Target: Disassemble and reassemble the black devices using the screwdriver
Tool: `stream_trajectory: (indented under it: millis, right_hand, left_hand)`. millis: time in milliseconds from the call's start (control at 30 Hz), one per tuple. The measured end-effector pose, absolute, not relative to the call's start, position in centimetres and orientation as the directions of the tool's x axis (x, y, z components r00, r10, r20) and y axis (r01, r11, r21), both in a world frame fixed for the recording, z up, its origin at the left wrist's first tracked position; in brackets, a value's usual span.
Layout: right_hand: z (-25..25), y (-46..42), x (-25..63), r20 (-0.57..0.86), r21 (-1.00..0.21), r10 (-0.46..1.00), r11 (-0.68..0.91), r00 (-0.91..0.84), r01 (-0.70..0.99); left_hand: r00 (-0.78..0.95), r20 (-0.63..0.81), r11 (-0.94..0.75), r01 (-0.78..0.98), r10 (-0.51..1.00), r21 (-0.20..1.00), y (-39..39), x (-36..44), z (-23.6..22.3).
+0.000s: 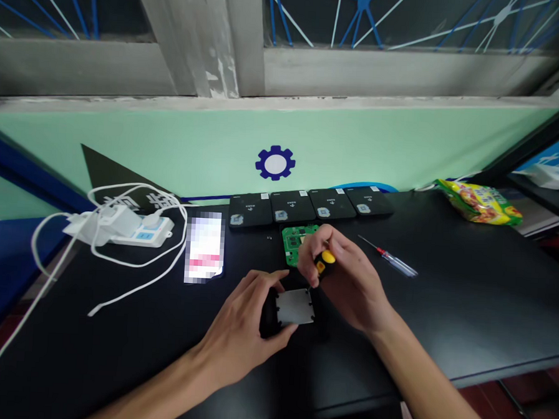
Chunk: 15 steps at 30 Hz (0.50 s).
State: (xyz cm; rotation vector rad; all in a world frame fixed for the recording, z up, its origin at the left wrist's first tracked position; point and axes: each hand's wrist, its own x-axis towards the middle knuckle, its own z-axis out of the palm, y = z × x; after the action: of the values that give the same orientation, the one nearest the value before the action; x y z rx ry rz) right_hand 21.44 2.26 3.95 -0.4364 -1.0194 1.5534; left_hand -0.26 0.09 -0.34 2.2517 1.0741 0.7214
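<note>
My left hand (241, 314) is curled around a small black casing with a silver metal plate (295, 306) on top, gripping it by its edges on the dark table. Dark notches or holes show along the plate's sides. My right hand (353, 279) is closed around a short screwdriver with a yellow and black handle (327, 258), just above and to the right of the casing. Most of that tool, including its tip, is hidden by my fingers or too small to make out. Behind my hands lies a green circuit board (291, 246), partly covered by my right hand.
Several flat black boxes (292, 208) line the wall. A lit phone (205, 246) lies left, near a white power strip (151, 233) with tangled white cables (129, 298). On the right are a clear-handled screwdriver (393, 260) and a yellow-green snack bag (481, 202).
</note>
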Motion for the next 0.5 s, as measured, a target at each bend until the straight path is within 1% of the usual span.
stream_trajectory:
  millis: [267,500]
  right_hand:
    - [4.06,2.02,21.42,0.249,-0.772,0.918,-0.004,-0.308,-0.636]
    - [3.82,2.33,21.85,0.248,-0.814,0.930,0.049,-0.270,-0.579]
  left_hand:
    - [0.545,0.236,-0.542,0.511,0.805,0.667,0.08,-0.28,-0.36]
    - [0.547,0.216,-0.532,0.522,0.809,0.667,0.06,-0.34,-0.17]
